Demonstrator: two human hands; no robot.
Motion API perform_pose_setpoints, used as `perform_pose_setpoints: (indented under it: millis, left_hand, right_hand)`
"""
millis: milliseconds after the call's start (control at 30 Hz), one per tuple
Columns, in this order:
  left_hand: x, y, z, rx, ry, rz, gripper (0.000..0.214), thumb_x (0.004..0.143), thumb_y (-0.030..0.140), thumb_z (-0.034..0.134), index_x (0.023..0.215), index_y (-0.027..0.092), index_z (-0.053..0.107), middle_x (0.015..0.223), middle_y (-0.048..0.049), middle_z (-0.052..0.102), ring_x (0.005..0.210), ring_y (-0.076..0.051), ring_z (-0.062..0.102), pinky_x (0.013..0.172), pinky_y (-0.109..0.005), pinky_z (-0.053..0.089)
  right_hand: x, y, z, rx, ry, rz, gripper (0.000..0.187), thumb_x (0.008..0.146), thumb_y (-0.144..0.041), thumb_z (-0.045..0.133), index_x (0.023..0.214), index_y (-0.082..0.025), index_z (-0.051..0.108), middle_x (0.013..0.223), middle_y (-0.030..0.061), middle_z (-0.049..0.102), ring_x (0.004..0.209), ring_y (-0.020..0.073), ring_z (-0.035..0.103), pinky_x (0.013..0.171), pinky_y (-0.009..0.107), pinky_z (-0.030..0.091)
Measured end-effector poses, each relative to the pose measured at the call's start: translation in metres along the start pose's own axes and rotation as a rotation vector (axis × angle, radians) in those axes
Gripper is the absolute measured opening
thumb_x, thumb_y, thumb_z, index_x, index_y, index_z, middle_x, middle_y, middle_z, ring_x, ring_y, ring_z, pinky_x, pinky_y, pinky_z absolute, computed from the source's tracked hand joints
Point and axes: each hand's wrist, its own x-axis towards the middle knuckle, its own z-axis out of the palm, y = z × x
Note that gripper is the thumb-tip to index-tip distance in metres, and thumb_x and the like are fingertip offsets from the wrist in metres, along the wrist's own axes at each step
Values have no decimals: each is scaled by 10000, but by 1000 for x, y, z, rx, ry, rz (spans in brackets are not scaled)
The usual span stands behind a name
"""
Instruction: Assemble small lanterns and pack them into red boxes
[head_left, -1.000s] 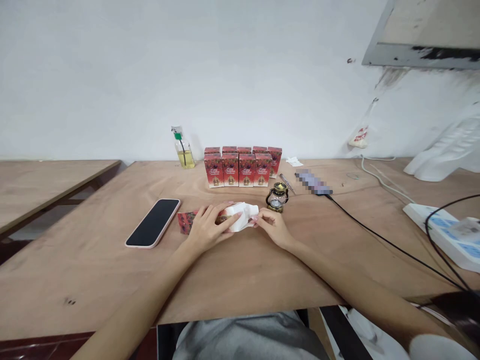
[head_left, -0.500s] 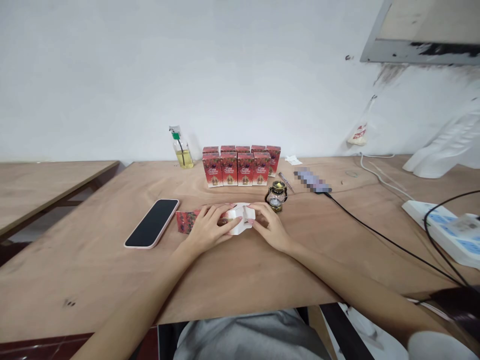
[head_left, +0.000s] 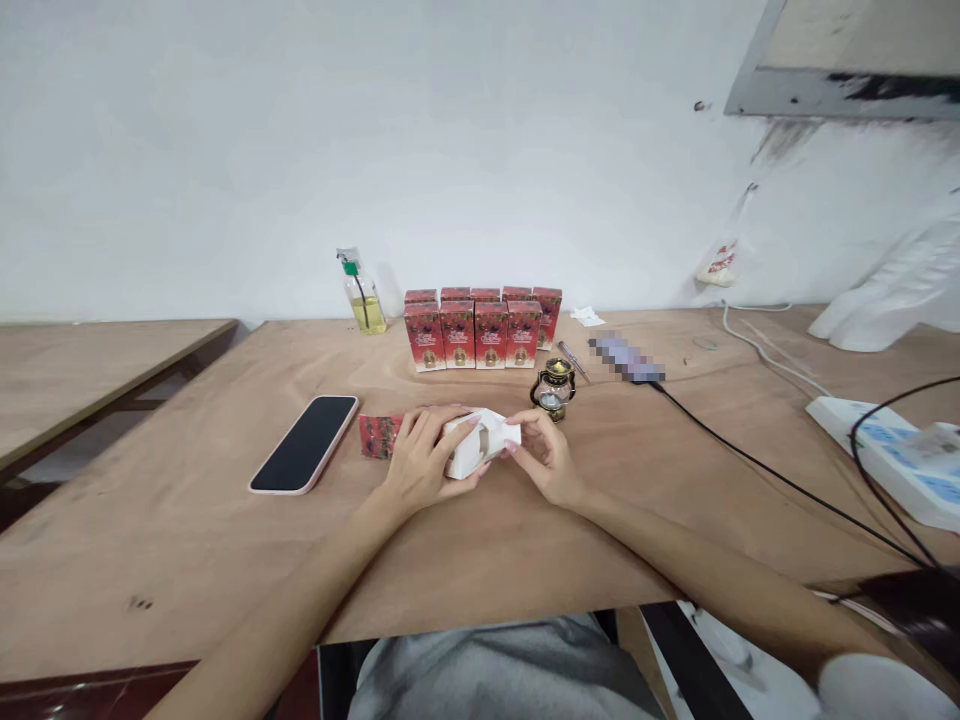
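My left hand is wrapped round a white cardboard insert, lifted a little off the wooden table. At the insert's right end my right hand pinches its edge with the fingertips. A flattened red printed box lies under and to the left of my left hand. Just behind my right hand stands a small brass lantern with a glass body.
A row of red boxes stands at the back, with a bottle of yellow liquid to their left. A black phone lies left of my hands. A black cable runs right toward a white power strip.
The white insert has been raised and tilted off the table between both hands. My right hand slid from its top to its right end.
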Motion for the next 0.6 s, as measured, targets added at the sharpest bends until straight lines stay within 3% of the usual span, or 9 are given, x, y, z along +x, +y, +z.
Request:
perform_pose_setpoints:
  millis: [200,433,600]
  left_hand:
    - [1,-1,-2,19,-5,4,430,725,294,626,1127,197,506,1015,-127,634,872,-243,599,736,-360,416]
    - [2,-1,-1,-5,-8,70,377,715,291,626,1066,199,523,991,-109,667,884,-242,625,754,-379,426]
    - [2,0,1,-43,-24,146,400,724,288,620,1102,196,528,990,-91,689,913,-237,637,774,-379,433]
  right_hand:
    - [3,0,-3,214,-93,-8,199,884,-371,543,1026,-231,552,938,43,594,804,159,608,704,317,540]
    - [6,-2,-5,84,-186,13,229,856,-327,601,1068,-245,572,1070,58,560,994,182,561,818,331,501]
    - [7,-1,-4,73,-236,27,192,835,-346,624,971,-228,558,1156,78,481,1061,188,530,818,324,505]
